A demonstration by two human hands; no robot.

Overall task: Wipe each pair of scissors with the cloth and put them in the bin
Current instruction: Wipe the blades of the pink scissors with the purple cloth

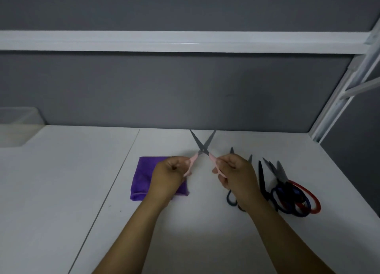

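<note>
A person's two hands hold one pair of pink scissors (pixel 202 146) above a white bench (pixel 61 191), blades spread in an X and pointing away. The left hand (pixel 167 176) has its fingers curled round one pink handle, and the right hand (pixel 236 174) has its fingers curled round the other. A folded purple cloth (pixel 141 177) lies on the bench just under the left hand. To the right is a heap of dark and red scissors (pixel 287 193), not yet wiped by the look of it. For a clean wipe, one hand should probably take the cloth and stroke each blade from pivot to tip (flat side, never across the edge). The translucent bin (pixel 18 125) sits at the far left, well apart. It is too blurred to show its contents.
</note>
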